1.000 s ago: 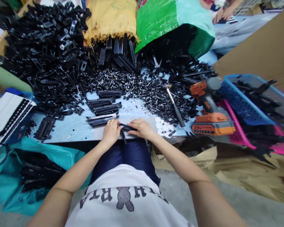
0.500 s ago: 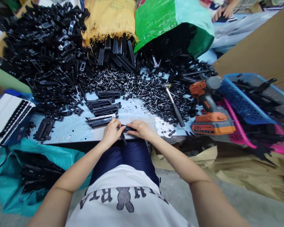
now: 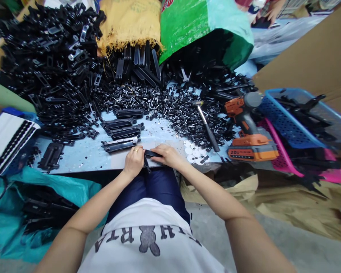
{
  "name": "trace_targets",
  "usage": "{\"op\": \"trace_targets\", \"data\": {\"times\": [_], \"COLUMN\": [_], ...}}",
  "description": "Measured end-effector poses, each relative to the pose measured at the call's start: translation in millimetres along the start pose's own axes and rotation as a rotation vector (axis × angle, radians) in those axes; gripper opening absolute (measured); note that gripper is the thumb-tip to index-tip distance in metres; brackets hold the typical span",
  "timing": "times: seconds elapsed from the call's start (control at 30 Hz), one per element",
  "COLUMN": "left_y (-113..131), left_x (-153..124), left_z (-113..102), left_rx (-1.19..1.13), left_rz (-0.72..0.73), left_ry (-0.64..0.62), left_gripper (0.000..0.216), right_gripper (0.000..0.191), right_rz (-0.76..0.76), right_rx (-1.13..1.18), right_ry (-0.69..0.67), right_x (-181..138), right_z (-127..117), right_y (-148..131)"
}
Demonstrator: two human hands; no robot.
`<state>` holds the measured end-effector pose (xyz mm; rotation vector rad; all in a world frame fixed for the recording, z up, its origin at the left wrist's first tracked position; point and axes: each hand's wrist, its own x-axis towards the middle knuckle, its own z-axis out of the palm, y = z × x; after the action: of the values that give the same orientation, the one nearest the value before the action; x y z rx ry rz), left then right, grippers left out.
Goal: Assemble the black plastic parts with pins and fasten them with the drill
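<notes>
One black part (image 3: 152, 153), held between fingers (image 3: 162, 149)

Can't see where the black part (image 3: 151, 153) ends under the right hand (image 3: 169, 155), and my feed crops the yellow sack (image 3: 130, 22).
</notes>
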<state>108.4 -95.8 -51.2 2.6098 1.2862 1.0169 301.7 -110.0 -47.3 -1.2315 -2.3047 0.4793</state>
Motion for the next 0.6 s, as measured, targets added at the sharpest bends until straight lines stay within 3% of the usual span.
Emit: {"op": "trace_targets", "data": {"times": [0.17, 0.43, 0.5, 0.6], "left_y": [0, -5, -6, -1], "left_x": [-3, 2, 1, 2], "left_z": [9, 6, 3, -4], "left_rx": [0.014, -0.007, -0.021, 0.032], "left_rz": [-0.105, -0.146, -0.177, -0.135], "left_ry": [-0.037, -0.057, -0.037, 0.001], "left_gripper": [0.021, 0.024, 0.022, 0.019], "right_gripper": [0.035, 0.039, 0.042, 0.040], "right_rz": [-0.001, 0.011, 0.057, 0.256], "right_rx": [0.006, -0.082, -0.162, -0.276], "right_ry": [-0.002, -0.029, -0.008, 0.143], "right_x": [1, 0, 6, 26], "right_z": [-2, -4, -17, -58], "right_y": [1, -1, 8, 41]}}
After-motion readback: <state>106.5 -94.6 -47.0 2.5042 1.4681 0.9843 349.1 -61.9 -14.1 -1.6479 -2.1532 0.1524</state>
